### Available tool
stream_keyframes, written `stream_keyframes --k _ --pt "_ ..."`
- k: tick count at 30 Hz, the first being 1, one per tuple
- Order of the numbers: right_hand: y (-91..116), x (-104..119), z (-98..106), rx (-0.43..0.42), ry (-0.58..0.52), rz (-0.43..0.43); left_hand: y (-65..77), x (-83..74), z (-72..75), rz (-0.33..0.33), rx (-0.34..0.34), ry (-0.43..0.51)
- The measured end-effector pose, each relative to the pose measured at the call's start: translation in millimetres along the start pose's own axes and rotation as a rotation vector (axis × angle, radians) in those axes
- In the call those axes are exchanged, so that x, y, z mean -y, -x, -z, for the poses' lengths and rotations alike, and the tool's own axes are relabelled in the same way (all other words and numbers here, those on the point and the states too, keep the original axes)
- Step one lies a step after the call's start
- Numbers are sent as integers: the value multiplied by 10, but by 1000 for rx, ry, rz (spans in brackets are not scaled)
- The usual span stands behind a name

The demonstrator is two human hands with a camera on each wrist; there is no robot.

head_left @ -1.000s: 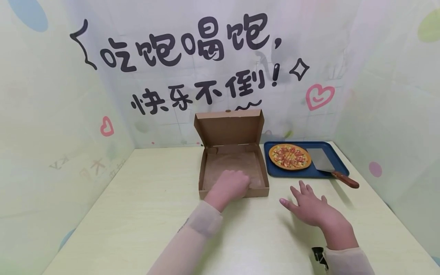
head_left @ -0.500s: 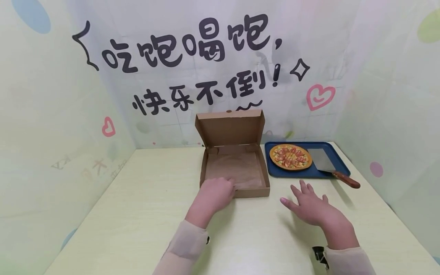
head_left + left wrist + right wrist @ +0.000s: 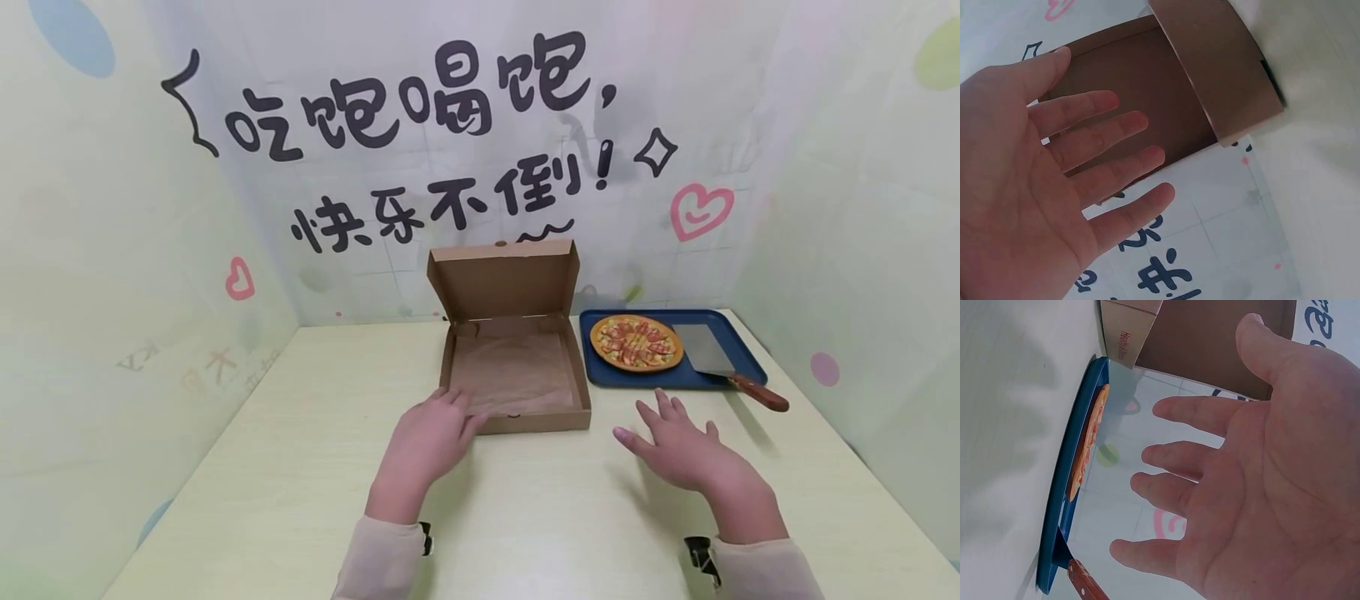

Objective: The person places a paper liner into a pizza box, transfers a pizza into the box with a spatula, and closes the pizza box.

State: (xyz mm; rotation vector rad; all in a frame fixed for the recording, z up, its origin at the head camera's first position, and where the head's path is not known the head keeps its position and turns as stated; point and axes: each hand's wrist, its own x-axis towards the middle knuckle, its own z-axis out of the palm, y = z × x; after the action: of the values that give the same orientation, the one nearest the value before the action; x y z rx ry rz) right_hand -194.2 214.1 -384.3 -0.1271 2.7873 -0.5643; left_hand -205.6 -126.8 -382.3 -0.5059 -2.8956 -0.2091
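An open cardboard pizza box [image 3: 517, 371] stands at the middle of the table, lined with brown paper, its lid [image 3: 504, 283] raised. My left hand [image 3: 423, 437] is at the box's front left corner; in the left wrist view its fingers [image 3: 1125, 128] are spread and hold nothing. Whether it touches the box I cannot tell. My right hand [image 3: 678, 450] hovers over the table, fingers apart and holding nothing, in front of a blue tray [image 3: 600, 379]. A pizza [image 3: 637, 343] lies on the tray's left half, beside a pizza server [image 3: 701, 348].
The server's wooden handle [image 3: 761, 392] sticks out past the tray's front right edge. Behind the box hangs a white printed backdrop [image 3: 360, 283], and similar sheets flank the pale table [image 3: 300, 467] on both sides.
My left hand has drawn back from over the box's front, moving left to its front left corner, and its fingers have loosened and spread. The right hand has stayed nearly still.
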Motion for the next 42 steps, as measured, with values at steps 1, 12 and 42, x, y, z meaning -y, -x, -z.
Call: stream_keyframes --k 1,12,42 --pt "2 -3 0 0 0 -1 17 15 -8 10 4 6" --pt "-8 -128 75 -58 31 39 117 113 -29 65 26 36" --pt "-285 -952 793 -162 204 6 101 225 52 123 65 106"
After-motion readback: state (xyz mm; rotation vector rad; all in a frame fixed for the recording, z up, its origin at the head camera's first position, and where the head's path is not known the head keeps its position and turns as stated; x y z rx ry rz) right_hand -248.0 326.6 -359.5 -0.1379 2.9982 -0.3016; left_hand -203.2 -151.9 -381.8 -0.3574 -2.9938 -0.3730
